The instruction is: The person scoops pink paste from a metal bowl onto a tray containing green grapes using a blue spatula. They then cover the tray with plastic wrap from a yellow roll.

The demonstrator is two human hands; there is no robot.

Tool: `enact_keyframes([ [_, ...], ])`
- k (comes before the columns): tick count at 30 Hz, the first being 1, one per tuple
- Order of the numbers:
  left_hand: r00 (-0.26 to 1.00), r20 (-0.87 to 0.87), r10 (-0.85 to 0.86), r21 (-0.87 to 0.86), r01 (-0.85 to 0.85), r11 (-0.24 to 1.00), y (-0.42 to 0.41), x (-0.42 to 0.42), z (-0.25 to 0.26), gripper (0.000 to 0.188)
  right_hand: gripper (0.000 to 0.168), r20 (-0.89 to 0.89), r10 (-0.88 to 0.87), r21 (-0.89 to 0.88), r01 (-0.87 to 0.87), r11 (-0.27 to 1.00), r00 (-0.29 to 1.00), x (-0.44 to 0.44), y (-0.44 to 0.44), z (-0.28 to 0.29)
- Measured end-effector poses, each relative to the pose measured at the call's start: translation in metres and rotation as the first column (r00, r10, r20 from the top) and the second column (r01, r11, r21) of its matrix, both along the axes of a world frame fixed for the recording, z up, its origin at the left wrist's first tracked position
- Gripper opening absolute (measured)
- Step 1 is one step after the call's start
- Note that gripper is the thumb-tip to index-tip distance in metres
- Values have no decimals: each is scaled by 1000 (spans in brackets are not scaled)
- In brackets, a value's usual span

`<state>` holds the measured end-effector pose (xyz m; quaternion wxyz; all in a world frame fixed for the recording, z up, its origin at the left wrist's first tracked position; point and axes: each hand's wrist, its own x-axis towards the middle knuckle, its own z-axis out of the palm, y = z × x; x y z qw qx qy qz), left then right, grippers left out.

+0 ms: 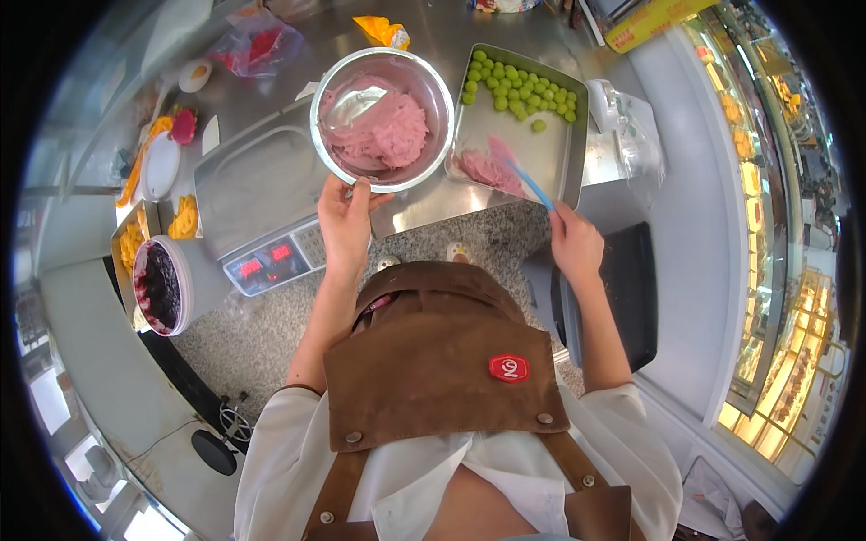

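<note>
My left hand (347,218) grips the near rim of a metal mixing bowl (443,88), which holds a thick pink paste (399,128). In my right hand (575,242) is the blue handle of a spatula (531,182). Its pink, smeared blade touches a second mound of pink paste (486,169) at the near left of a rectangular metal tray (524,145). Green balls that look like grapes (521,88) fill the far part of that tray, with one lying slightly apart from the rest.
Left of the bowl stands a digital scale (267,260) with a wide metal platform (264,182). A tub of dark purple filling (159,287) and yellow paste (183,218) sit at far left. Beyond the bowl lies a yellow piping bag (382,32). A glass display case (751,223) runs along the right.
</note>
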<state>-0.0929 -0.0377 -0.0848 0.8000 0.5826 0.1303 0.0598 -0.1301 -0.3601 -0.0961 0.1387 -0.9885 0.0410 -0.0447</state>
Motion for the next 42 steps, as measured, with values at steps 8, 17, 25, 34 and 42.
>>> enact_keyframes([
  [8,999,-38,30,4,-30,1000,-1,-7,2,22,15,-293,217,-176,-276,945,931,35,-8,38],
  [17,999,-35,37,23,-36,999,-1,-8,0,20,19,-355,208,-172,-283,944,911,59,-12,17],
  [25,998,-1,55,3,-55,998,-3,-4,5,18,33,-281,349,-335,-432,838,894,77,-6,32],
  [34,997,11,80,-2,-80,997,-5,-6,7,17,37,-240,384,-422,-452,786,892,84,-8,50],
  [42,995,3,100,25,-101,995,-7,-5,11,16,40,-200,397,-441,-444,780,896,75,-17,60],
])
